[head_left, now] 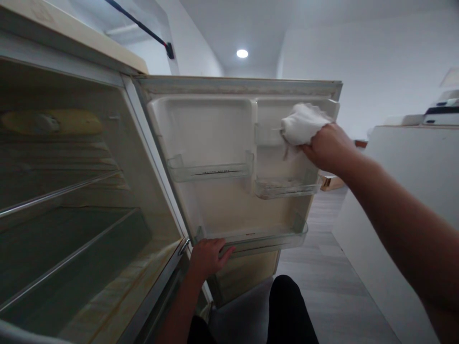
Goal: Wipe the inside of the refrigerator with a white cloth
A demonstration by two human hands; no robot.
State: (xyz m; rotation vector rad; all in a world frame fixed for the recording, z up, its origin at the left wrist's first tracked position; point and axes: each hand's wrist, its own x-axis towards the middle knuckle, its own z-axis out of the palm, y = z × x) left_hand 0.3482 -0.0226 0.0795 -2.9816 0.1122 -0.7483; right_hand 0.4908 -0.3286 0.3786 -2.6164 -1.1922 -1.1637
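A refrigerator door (208, 205) stands swung open, its inner side facing me. Up at its right part, my right hand (328, 145) is closed around a bunched white cloth (304, 123), which lies against or just in front of the small upper door shelf (267, 135). The cloth covers part of that shelf. Lower down, my left hand (208, 258) rests at the left end of the long bottom door shelf (265, 242). Its thumb and fingers are apart, and nothing shows in it.
On the left is the refrigerator interior (143, 191) with glass shelves (71, 260) and yellowish stains. Two more clear door shelves, one at left (211, 171) and one at right (287, 187), sit mid-door. A white cabinet (405, 191) stands right, beyond the grey floor (322, 267).
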